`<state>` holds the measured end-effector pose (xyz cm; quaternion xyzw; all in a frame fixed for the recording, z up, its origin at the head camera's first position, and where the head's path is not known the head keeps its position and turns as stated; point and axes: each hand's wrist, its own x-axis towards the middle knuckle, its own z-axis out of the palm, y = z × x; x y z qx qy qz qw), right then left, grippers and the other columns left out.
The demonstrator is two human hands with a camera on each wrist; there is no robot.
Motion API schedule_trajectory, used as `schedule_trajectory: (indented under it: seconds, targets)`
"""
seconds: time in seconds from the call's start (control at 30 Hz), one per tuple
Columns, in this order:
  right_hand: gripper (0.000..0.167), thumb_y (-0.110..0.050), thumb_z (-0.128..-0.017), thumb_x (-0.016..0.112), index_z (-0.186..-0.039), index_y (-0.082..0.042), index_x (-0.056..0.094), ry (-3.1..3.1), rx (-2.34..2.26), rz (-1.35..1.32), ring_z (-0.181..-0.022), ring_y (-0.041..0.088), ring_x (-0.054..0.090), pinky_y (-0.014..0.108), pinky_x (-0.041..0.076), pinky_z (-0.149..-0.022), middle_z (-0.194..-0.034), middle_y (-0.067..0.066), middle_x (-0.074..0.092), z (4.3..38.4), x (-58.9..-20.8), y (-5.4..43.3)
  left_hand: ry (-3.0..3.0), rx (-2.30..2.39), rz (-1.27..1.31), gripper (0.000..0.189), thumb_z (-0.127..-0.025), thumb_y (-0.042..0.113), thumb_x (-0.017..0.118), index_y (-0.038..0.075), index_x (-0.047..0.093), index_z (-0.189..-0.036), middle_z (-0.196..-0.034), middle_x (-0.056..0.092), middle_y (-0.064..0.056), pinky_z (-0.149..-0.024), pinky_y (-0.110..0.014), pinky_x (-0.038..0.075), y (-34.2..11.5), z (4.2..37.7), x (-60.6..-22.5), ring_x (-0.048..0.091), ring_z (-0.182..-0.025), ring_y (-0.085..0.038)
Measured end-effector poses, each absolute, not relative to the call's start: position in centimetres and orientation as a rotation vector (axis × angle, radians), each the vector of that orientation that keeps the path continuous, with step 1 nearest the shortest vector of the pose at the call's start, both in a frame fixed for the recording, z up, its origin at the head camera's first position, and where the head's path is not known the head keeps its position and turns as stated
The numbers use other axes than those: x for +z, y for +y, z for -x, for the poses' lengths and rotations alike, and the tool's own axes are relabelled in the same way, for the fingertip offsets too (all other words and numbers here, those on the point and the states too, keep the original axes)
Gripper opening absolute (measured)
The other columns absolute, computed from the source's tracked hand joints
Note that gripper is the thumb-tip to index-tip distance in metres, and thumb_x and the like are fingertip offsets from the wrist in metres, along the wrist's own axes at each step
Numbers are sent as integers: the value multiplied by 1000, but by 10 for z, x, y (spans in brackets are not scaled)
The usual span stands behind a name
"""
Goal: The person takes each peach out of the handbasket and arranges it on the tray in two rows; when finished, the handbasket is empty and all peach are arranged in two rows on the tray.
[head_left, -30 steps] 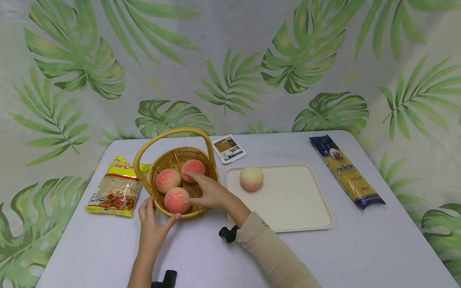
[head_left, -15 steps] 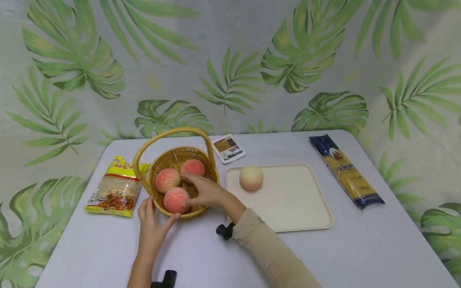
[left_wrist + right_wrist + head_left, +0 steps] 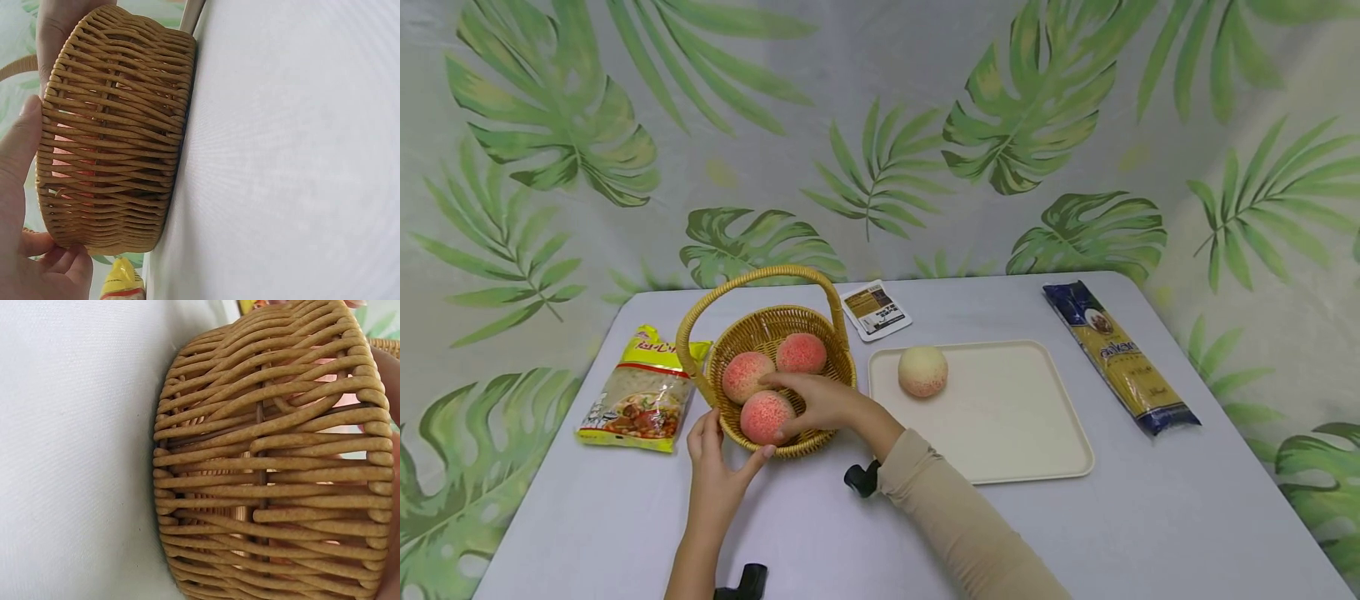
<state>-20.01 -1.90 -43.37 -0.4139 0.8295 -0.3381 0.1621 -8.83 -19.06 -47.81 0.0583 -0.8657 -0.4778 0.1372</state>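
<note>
Hands: left [image 3: 718, 467] grips basket [image 3: 756, 325], right [image 3: 820, 402] arches over nearest peach [image 3: 766, 418].

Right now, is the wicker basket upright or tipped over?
Upright. In the head view, the wicker basket stands with its opening facing up, the handle arching above and three reddish balls inside.

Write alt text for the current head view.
A right hand is in a handled wicker basket, thumb at the nearest of three pink peach-like balls; the left hand holds the basket's near-left edge. To the right, a paler ball sits on a cream tray; three packets lie on the white table.
</note>
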Motion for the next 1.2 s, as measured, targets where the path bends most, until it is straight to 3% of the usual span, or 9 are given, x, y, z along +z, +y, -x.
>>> schedule_trajectory:
  seconds: [0.73,1.2]
  targets:
    - [70,-28,-72,75,-133,-23,42,2286,-951,1096,-112,7,44,25,38,-94,-130,-6,44,203,-437,-32,-2501,-1389,-160,91,-69,24,78,-2,23,-137,-133,17,-17,-103,-40,29,-191,88,-478,27,-125,-29]
    - [66,-26,-69,78,-127,-17,48,2379,-1045,1151,-107,8,48,23,42,-89,-124,-5,50,202,-438,-28,-2493,-1415,-149,92,-69,21,79,-3,22,-137,-133,16,-18,-104,-40,28,-191,87,-476,26,-125,-30]
